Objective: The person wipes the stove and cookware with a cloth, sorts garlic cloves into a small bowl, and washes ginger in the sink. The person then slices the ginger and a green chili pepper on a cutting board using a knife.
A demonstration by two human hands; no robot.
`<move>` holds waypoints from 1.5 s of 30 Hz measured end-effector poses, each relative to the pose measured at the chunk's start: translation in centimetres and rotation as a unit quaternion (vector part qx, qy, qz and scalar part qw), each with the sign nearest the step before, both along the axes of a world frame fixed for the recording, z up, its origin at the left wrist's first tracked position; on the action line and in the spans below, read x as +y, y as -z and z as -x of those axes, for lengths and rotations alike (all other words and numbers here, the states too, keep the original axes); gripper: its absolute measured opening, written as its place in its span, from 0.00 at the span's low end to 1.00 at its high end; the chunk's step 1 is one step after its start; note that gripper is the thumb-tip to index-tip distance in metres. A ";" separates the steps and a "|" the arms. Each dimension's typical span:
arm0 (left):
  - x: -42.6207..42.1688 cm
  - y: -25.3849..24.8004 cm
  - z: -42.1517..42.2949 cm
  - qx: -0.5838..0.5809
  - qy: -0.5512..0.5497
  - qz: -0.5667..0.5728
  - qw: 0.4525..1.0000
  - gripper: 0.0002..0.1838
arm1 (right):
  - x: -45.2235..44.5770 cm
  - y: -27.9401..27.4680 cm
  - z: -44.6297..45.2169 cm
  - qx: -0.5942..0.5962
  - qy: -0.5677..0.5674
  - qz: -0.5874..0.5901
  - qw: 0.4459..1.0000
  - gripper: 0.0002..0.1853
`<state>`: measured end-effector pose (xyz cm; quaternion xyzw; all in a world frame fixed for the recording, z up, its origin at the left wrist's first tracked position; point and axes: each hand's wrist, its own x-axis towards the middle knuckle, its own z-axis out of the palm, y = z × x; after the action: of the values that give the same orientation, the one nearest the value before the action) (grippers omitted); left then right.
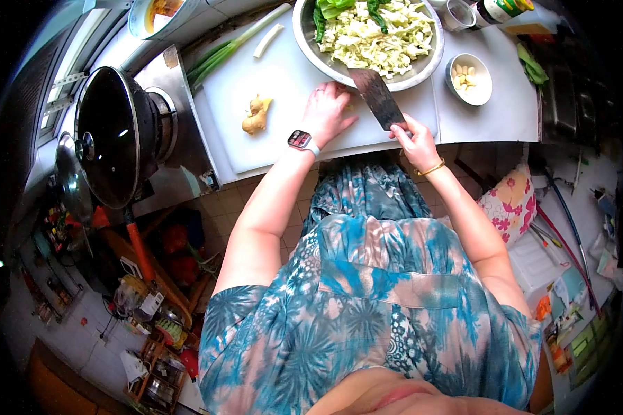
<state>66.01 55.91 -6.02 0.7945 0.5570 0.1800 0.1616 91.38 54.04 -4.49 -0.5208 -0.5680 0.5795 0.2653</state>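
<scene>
My right hand [417, 144] is closed around the handle of a dark-bladed cleaver [375, 97]. The blade slants up to the left, its far end overlapping the front rim of a metal bowl [422, 77]. Chopped pale green cabbage [374, 38] fills the bowl, with green peppers [319, 26] at its edge. My left hand [329, 114] rests on the white cutting board [284, 90] just below the bowl, thumb apart from the bent fingers. Small yellowish bits beside its fingers are too small to name. Ginger [257, 115] lies left of this hand, and green onion [239, 47] behind it.
A small bowl of peeled garlic cloves [468, 77] stands to the right. On the left, a black wok [114, 138] sits by the stove. Jars [458, 14] and a labelled bottle [498, 10] are at the back right. A flowered cloth [509, 206] hangs below the counter.
</scene>
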 end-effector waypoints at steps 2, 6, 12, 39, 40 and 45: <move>-0.2 0.5 -0.6 0.003 -0.002 -0.025 1.000 0.20 | -0.2 0.2 0.1 0.008 0.012 0.001 1.000 0.08; -0.9 1.8 -1.1 -0.009 -0.048 -0.058 0.997 0.07 | -0.3 0.3 -0.2 -0.010 -0.002 -0.011 1.000 0.08; -2.5 -0.2 0.4 -0.086 -0.142 -0.070 0.984 0.22 | 0.0 -1.3 -0.3 -0.059 -0.047 -0.036 0.997 0.08; -5.7 1.1 -0.4 -0.110 -0.215 -0.017 0.970 0.20 | 0.0 -1.0 3.1 -0.357 -0.173 -0.206 0.894 0.14; -5.9 1.4 -0.6 -0.115 -0.213 -0.018 0.970 0.20 | -0.2 -1.3 2.8 -0.364 -0.172 -0.202 0.893 0.14; -5.6 1.7 -0.5 -0.114 -0.202 -0.037 0.972 0.20 | -0.9 -2.4 3.1 -0.309 -0.178 -0.220 0.908 0.12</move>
<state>66.49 50.34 -7.67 0.6458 0.6765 0.3186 0.1543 88.26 53.17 -2.06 -0.4923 -0.8178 0.2879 0.0770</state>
